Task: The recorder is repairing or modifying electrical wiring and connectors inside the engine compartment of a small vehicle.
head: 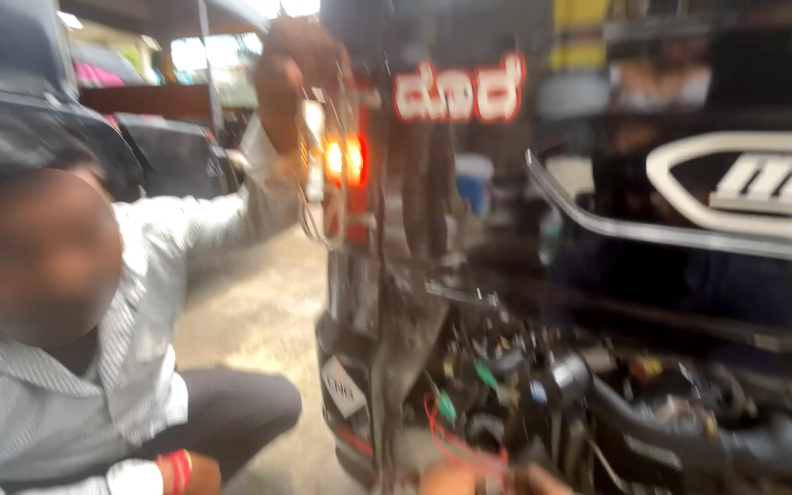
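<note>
One co-worker (75, 321) crouched at left, raised hand (277, 82) on vehicle rear corner by tail lamp (345, 158). Red wires (451, 440) in open engine bay (597, 403), touching wearer's hands (483, 478) at bottom edge; grip indeterminate, blurred. Left/right undistinguishable.

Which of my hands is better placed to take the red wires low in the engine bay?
Left, probably. The left hand sits right under the red wires; the right hand lies off to their side. Both are blurred and cut by the frame edge.
</note>
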